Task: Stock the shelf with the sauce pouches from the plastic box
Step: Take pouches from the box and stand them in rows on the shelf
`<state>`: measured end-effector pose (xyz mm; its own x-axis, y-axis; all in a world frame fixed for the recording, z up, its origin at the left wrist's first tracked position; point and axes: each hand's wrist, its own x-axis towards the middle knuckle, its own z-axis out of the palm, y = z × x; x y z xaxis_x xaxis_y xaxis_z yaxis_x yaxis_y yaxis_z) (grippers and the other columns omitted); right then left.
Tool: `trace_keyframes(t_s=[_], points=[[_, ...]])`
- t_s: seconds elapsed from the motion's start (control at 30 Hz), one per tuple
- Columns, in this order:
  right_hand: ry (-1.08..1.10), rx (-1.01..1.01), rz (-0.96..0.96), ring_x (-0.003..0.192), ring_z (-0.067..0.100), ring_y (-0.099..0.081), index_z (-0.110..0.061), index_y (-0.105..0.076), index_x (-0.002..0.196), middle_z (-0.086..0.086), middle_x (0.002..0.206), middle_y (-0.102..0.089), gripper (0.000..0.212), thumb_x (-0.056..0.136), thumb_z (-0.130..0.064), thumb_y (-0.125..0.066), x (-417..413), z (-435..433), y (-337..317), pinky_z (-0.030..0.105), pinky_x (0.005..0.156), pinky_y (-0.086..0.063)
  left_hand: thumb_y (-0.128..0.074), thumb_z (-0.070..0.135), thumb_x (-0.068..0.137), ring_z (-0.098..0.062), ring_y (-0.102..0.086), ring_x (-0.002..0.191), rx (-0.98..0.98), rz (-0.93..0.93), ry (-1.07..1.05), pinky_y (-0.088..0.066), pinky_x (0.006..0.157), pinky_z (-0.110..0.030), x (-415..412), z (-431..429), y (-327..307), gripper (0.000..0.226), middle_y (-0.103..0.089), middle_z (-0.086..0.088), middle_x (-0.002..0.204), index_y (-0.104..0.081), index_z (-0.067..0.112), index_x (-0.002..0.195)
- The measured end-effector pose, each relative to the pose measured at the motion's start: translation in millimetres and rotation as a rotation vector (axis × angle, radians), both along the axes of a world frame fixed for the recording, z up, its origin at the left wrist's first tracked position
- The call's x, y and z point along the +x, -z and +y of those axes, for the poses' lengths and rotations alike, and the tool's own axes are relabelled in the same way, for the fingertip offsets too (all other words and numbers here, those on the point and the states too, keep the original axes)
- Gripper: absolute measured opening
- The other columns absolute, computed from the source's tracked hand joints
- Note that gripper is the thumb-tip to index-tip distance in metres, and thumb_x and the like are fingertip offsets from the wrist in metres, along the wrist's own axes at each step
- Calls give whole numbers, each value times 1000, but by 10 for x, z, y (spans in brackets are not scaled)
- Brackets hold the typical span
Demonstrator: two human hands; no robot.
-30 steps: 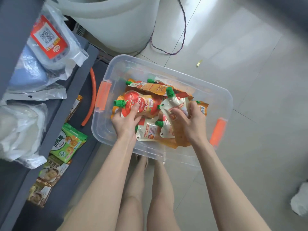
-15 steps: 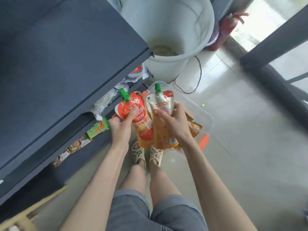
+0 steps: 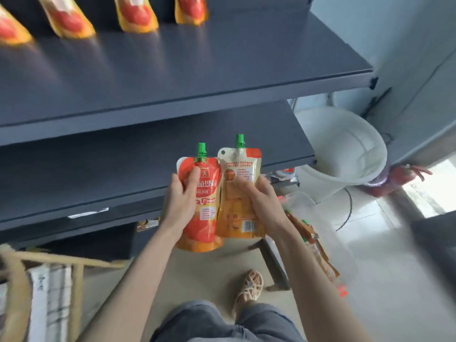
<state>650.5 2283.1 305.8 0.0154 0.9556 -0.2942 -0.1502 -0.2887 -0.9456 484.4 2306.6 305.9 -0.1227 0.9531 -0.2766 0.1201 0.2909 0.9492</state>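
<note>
A dark shelf [image 3: 222,70] fills the view, with a white bucket [image 3: 345,149] on the floor to its right. On its top board stand four pouches [image 3: 135,16] in a row. Lower down, the left hand [image 3: 181,196] grips a red pouch [image 3: 206,213] and the right hand [image 3: 264,201] grips a yellow pouch [image 3: 237,169], side by side, caps up. The box [image 3: 303,201] on the floor holds more pouches [image 3: 315,240].

Along the back of the upper shelf [image 3: 246,70] stands a row of pouches [image 3: 138,16]. In front of the row the board lies open to its front edge, and right of the row it is open to the shelf's end. Below the upper shelf runs a lower shelf [image 3: 123,169]; a white bucket [image 3: 345,149] stands below its right end.
</note>
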Motion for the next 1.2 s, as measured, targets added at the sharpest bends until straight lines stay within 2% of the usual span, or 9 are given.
trace_keyframes(t_s=[0.13,0.27,0.43,0.53,0.67,0.77,0.9,1.03,1.2], points=[[-77,-33,10,89,13,-71,-31,-63,105,-7,95,-74,32,94,-52,-41,-644,-114,-147,22,62,-56,-59,41,87,-19,-65,94,-101,-63,12,-53,82,-43,-705,-202,-229,30,-65,-1,106,-48,25,108],[-174,-77,-13,85,10,-71,-39,-68,100,-13,92,-74,51,88,-70,-29,-1229,-201,-280,21,59,-56,-65,21,85,-22,-66,100,-69,-111,66,-52,87,-45,-1379,-439,-441,30,-68,-3,107,-55,17,113],[-265,-72,32,93,20,-71,-34,-68,105,-4,101,-74,45,86,-66,-42,-1824,-113,-513,41,81,-57,-74,37,68,-20,-72,81,87,-65,-33,-57,70,-37,-1981,-530,-760,39,-74,-2,88,-66,12,96],[-321,-30,29,95,20,-70,-33,-65,111,-3,102,-74,60,74,-76,-45,-2155,18,-735,45,86,-55,-71,46,66,-17,-72,78,168,-28,-113,-56,70,-37,-2245,-485,-929,41,-74,1,85,-67,14,91],[-387,46,-20,88,12,-71,-42,-63,100,-10,92,-74,63,66,-83,-30,-2561,247,-1048,31,69,-59,-66,49,74,-14,-70,81,267,14,-191,-56,74,-38,-2562,-322,-1147,34,-73,6,87,-66,20,93],[-427,87,2,87,12,-71,-40,-63,98,-10,90,-75,58,67,-80,-34,-2790,477,-1286,27,62,-59,-66,46,77,-16,-70,83,316,23,-222,-56,76,-39,-2777,-96,-1314,32,-72,5,89,-65,19,94],[-463,170,91,97,17,-69,-28,-63,113,-1,105,-73,56,76,-68,-47,-3107,902,-1534,27,68,-58,-65,46,79,-14,-70,80,386,1,-219,-57,74,-39,-3036,304,-1496,28,-73,5,85,-66,20,91],[-422,282,-76,97,15,-69,-23,-60,114,-3,104,-72,65,71,-71,-54,-3387,1459,-1646,33,80,-56,-62,47,81,-11,-69,86,430,9,-188,-54,70,-29,-3289,815,-1603,23,-72,11,90,-64,30,95],[-327,419,-169,81,4,-65,-25,-53,109,-7,93,-65,63,63,-68,-63,-3599,2216,-1721,19,65,-50,-57,47,86,-7,-68,86,443,22,-160,-50,67,-23,-3595,1525,-1646,13,-70,16,90,-61,37,95]])
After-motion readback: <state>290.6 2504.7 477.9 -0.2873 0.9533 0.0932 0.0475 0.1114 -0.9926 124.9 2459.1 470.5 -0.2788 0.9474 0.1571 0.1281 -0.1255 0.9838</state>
